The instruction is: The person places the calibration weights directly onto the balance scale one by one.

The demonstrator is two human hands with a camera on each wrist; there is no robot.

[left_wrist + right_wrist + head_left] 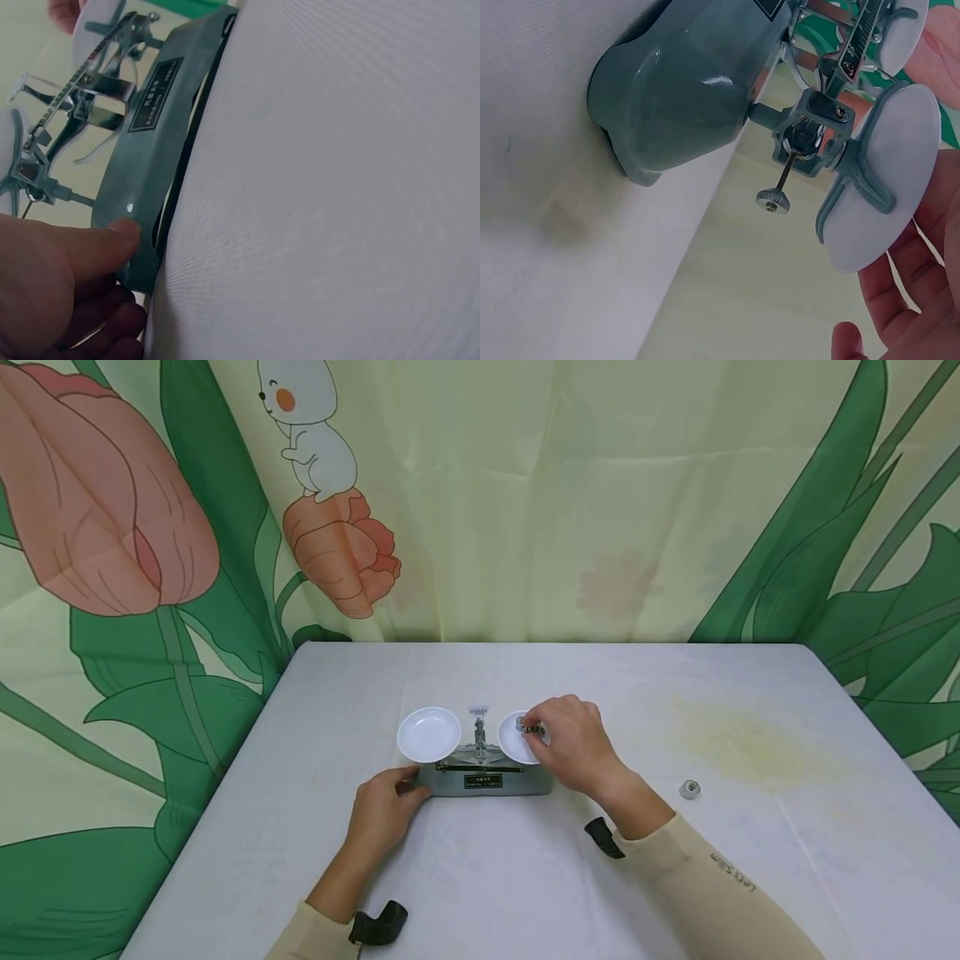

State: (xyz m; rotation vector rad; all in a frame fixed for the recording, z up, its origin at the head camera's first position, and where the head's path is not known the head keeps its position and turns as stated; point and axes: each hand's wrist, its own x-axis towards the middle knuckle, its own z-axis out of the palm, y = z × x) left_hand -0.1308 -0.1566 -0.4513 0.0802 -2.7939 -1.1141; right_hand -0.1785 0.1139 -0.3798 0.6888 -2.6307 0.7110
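Behind the balance scale [517,785] hangs a pale curtain [487,527] with a big pink tulip [112,502] and a white bunny [326,456] on a carrot [322,547]. Under the scale is a white worktop [517,885]. On top of the scale sit a left pan [429,735] and a right pan [510,747], both white. The left hand [381,808] holds the scale's left end, thumb on the side. Over the scale's right pan, the right hand [573,743] pinches a little metal weight [536,729]. Right of the scale stands a silver weight [690,789].
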